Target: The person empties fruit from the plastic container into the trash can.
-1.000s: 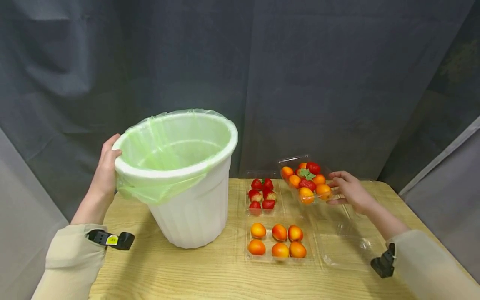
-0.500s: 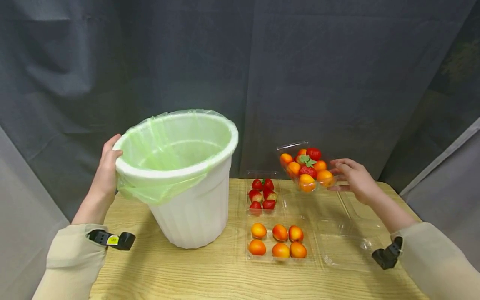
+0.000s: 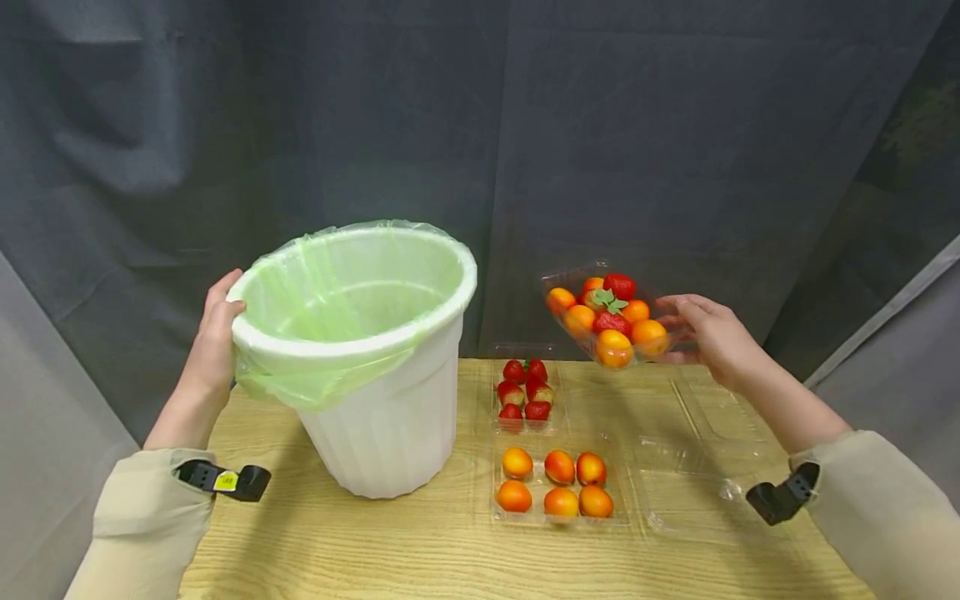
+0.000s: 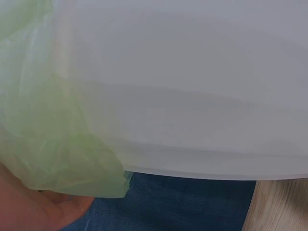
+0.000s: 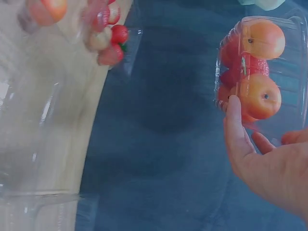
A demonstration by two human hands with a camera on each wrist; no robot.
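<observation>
A white bin (image 3: 378,367) lined with a green bag (image 3: 315,292) stands on the wooden desk (image 3: 420,550). The left hand (image 3: 212,342) grips the bin's rim on its left side. To the right of the bin, the right hand (image 3: 712,337) holds a clear tray of mixed fruit (image 3: 609,315) above the desk. Below that tray, right of the bin, lie a strawberry tray (image 3: 525,392), an apricot tray (image 3: 558,487) and empty clear trays (image 3: 693,479).

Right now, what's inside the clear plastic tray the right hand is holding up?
The clear plastic tray in the right hand holds orange round fruits and red strawberries, piled together. Any fruit beneath the pile is covered.
</observation>
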